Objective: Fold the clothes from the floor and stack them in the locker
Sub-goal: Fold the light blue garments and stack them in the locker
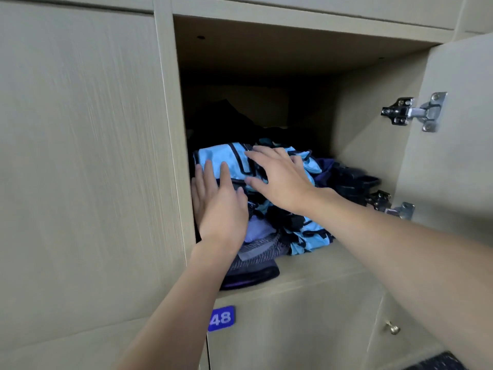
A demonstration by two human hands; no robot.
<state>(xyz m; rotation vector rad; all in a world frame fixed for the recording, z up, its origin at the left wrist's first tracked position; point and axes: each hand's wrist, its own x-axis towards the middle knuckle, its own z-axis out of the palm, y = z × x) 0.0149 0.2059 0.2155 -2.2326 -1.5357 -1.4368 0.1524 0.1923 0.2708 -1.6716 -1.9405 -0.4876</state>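
Left forearm (pixel 170 303) and right forearm (pixel 400 249) reach up into the locker (pixel 320 265). The left hand (pixel 218 206), fingers straight, lies flat against the pile's left side. The right hand (pixel 280 180), fingers spread, rests on the light blue garment (pixel 226 158) that tops the stack of clothes (pixel 306 233). Neither hand grips anything. The fabric looks soft, light and perhaps slick, so the loose stack may slump. Flat palms on its sides and top should suit it better than pinching.
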